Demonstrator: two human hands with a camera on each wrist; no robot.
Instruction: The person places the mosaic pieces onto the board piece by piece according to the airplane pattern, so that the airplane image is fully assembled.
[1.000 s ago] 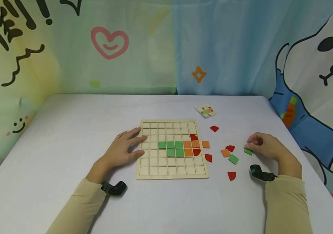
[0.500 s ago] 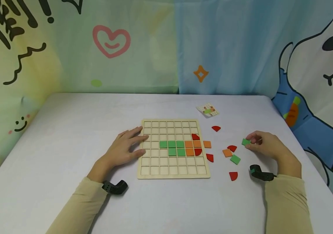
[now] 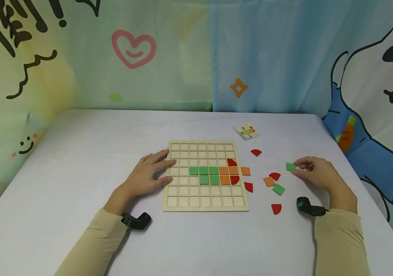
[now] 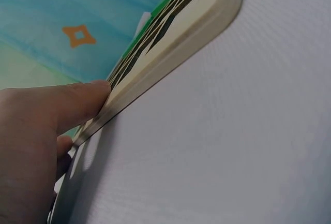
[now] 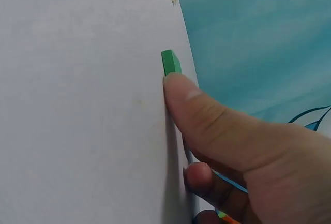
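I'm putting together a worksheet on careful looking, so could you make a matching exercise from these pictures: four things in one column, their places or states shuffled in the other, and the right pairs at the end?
Things
1. left hand
2. right hand
3. wooden grid board
4. pattern card

Places and states
A. pinching a green tile
B. on the white table, beyond the board's far right corner
C. touching the board's left edge
D. partly filled with coloured tiles

Pairs: 1-C, 2-A, 3-D, 4-B
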